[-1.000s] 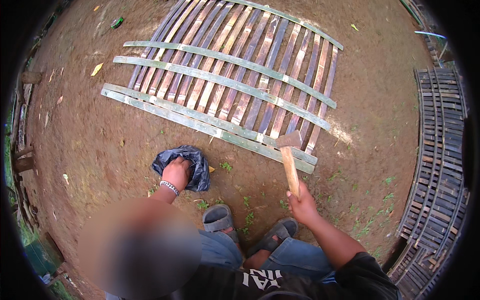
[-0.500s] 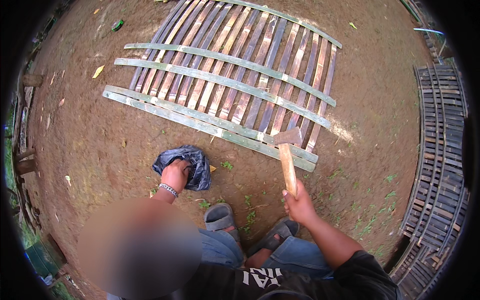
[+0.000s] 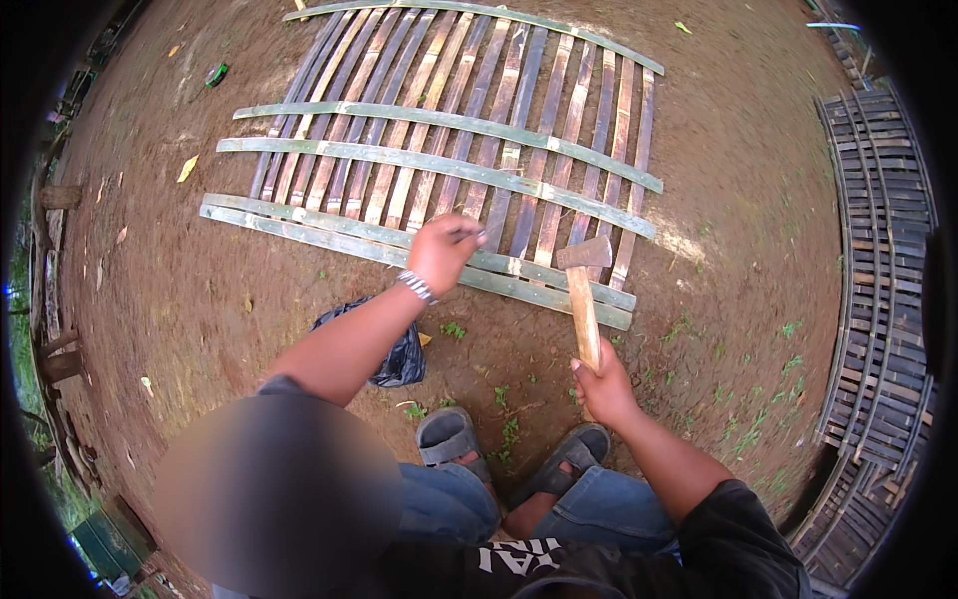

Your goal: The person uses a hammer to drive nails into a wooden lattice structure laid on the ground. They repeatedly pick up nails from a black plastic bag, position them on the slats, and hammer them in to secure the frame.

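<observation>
A bamboo slat panel lies flat on the dirt, its long slats crossed by green split-bamboo strips. My left hand, with a bracelet on the wrist, hovers over the nearest cross strips and pinches a small thin dark thing, likely a nail. My right hand grips the wooden handle of a hammer, whose metal head sits upright just above the near edge of the panel. I am crouching, with both sandalled feet on the ground below the hands.
A dark crumpled plastic bag lies on the dirt by my left forearm. More finished bamboo panels are stacked along the right side. Wooden stumps and greenery edge the left. Bare brown soil surrounds the panel.
My left hand has left the dark bag and risen to the near cross strips, now pinching a small item. The hammer stays upright in my right hand, shifted slightly.
</observation>
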Tool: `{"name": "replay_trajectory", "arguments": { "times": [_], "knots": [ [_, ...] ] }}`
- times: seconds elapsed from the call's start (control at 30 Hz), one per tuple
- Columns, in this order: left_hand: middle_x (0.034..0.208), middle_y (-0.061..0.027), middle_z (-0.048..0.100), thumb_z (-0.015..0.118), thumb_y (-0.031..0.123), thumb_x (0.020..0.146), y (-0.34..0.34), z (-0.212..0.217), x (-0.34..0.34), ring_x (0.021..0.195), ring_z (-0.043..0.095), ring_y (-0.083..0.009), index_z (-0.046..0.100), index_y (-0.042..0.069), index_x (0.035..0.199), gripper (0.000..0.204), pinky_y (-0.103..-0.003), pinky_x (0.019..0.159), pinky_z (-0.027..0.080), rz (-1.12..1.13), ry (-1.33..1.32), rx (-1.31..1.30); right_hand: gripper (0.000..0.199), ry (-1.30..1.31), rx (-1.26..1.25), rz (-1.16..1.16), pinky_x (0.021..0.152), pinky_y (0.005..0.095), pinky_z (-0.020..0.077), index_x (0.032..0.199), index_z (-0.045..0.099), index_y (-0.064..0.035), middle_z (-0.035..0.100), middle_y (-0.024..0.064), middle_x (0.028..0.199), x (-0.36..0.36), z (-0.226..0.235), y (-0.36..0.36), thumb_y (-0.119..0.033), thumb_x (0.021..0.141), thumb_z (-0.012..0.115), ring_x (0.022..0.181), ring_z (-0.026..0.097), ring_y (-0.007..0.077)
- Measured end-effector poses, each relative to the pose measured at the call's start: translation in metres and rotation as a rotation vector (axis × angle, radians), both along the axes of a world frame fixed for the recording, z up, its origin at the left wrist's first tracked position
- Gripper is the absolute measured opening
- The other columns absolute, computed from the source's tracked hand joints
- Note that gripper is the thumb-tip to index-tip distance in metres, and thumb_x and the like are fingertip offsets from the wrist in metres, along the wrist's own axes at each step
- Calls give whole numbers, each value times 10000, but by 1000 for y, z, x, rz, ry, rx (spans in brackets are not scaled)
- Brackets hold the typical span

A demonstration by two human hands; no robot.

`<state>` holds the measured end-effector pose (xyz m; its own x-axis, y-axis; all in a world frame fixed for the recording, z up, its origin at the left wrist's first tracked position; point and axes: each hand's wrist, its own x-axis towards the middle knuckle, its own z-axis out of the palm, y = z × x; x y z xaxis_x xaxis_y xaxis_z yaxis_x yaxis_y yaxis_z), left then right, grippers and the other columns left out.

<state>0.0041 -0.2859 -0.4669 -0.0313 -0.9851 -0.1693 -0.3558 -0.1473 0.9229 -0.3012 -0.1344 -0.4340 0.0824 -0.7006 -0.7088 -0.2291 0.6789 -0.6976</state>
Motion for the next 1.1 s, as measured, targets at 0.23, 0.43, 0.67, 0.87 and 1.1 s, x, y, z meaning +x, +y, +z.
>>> {"name": "replay_trajectory", "arguments": {
  "times": [0.23, 0.43, 0.67, 0.87, 1.1],
  "knots": [
    [1029, -77, 741, 812, 141, 835, -70, -70, -98, 948, 694, -229, 777, 68, 911, 111, -362, 841, 540, 290, -117, -166, 541, -26, 28, -60, 510, 294, 483, 1487, 366, -105, 549, 12, 779, 9, -3, -1, -97, 1007, 617, 566, 538, 101],
    [1114, 12, 725, 810, 185, 786, -83, -95, -122, 1229, 540, -219, 802, 165, 871, 88, -516, 1108, 228, 466, -436, -373, 479, -80, 47, -127, 510, 296, 482, 1422, 398, -72, 546, 17, 765, 15, -5, 17, -100, 1003, 628, 571, 541, 106],
    [1140, 26, 729, 802, 196, 799, -80, -103, -123, 1270, 522, -237, 805, 167, 880, 86, -504, 1149, 227, 448, -473, -401, 471, -90, 60, -154, 510, 300, 477, 1413, 399, -74, 550, 18, 774, 16, -15, 27, -97, 1001, 628, 579, 544, 110],
    [1144, 32, 731, 782, 248, 838, -82, -98, -123, 1289, 498, -237, 803, 170, 878, 90, -490, 1174, 194, 455, -462, -346, 479, -69, 26, -128, 509, 299, 477, 1419, 389, -71, 553, 26, 812, 21, -13, -1, -92, 1001, 621, 584, 545, 110],
    [1153, 28, 733, 785, 233, 832, -79, -99, -121, 1298, 500, -244, 800, 160, 878, 88, -498, 1165, 215, 420, -465, -371, 533, 34, -59, -61, 567, 343, 513, 1477, 351, -69, 615, 96, 885, 28, -11, -42, -111, 1009, 601, 637, 606, 174]
  ]
}}
